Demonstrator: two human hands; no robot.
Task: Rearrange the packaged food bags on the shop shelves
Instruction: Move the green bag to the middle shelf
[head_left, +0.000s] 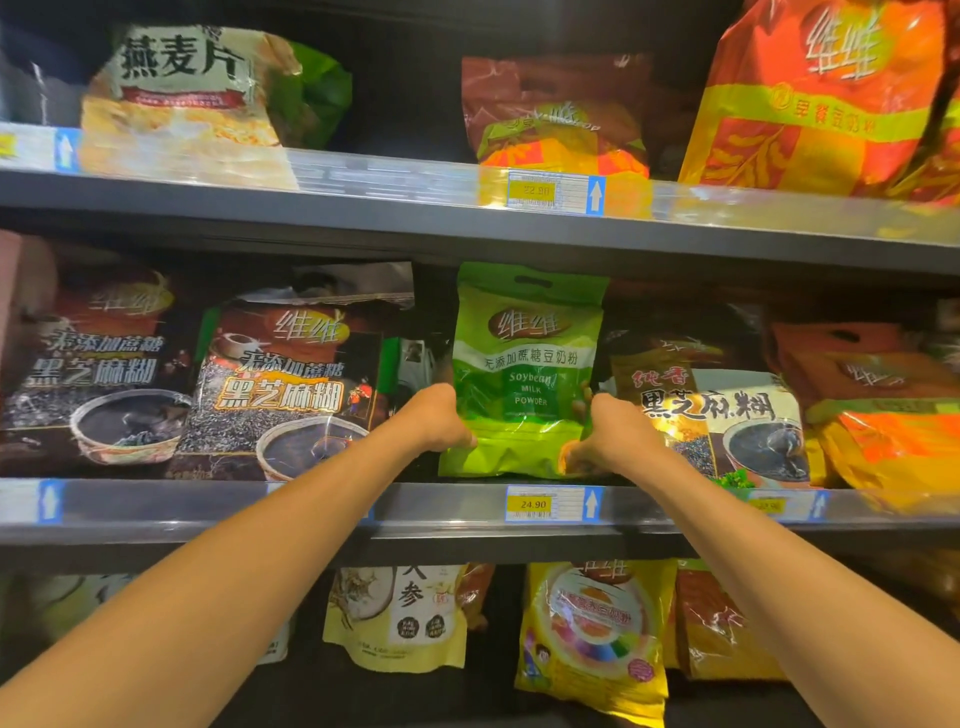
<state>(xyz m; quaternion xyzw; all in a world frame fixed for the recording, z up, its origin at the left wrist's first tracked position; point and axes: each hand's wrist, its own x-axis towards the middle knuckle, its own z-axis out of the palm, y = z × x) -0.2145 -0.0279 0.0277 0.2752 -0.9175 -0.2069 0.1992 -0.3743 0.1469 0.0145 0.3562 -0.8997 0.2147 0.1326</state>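
Both arms reach to the middle shelf (441, 509), and the green soybean milk powder bag (524, 364) stands upright on it at centre frame, its base near the front rail. The left hand (436, 415) grips the bag's edge at eight o'clock, fingers wrapped out of sight behind the pack. The right hand (608, 436) grips the opposite edge at four o'clock, fingers curled round the lower corner. At nine o'clock from the bag stands a black sesame paste bag (291, 389). At three o'clock a second sesame bag (722, 415) sits close, right beside the right hand. The yellow price tag (534, 504) is at six o'clock, just under the bag. At twelve o'clock, a dark red bag (556, 114) sits on the upper shelf (363, 202).
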